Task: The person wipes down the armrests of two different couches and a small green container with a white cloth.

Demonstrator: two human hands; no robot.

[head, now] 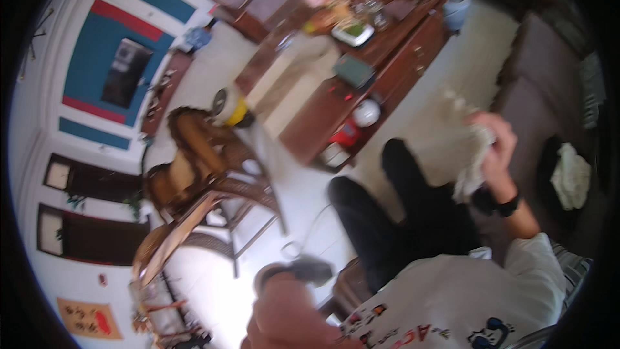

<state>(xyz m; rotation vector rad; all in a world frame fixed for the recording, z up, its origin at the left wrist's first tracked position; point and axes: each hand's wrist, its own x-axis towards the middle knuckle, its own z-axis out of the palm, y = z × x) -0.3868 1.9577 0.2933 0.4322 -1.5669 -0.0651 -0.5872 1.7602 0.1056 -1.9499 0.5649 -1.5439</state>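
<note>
On the right, my right hand (pixel 499 148), with a black band at its wrist, grips a crumpled off-white cloth (pixel 471 172). The cloth is blurred and hangs beside my black-clad knees. My left hand (pixel 286 286) is low in the view, strongly blurred, with its fingers hidden. A dark grey object (pixel 314 270) is against it, and a thin loop (pixel 291 249) shows just above; whether the hand holds the object is unclear. Another pale cloth (pixel 571 177) lies on a dark surface at the far right.
Ahead stands a reddish-brown wooden table (pixel 310 121) bearing a white dish (pixel 352 34), a green box (pixel 354 71) and glassware. Wooden chairs (pixel 213 165) stand at the left, near a yellow-and-white container (pixel 230 106). A brown sofa (pixel 537 63) is at the right, a bucket (pixel 456 7) beyond.
</note>
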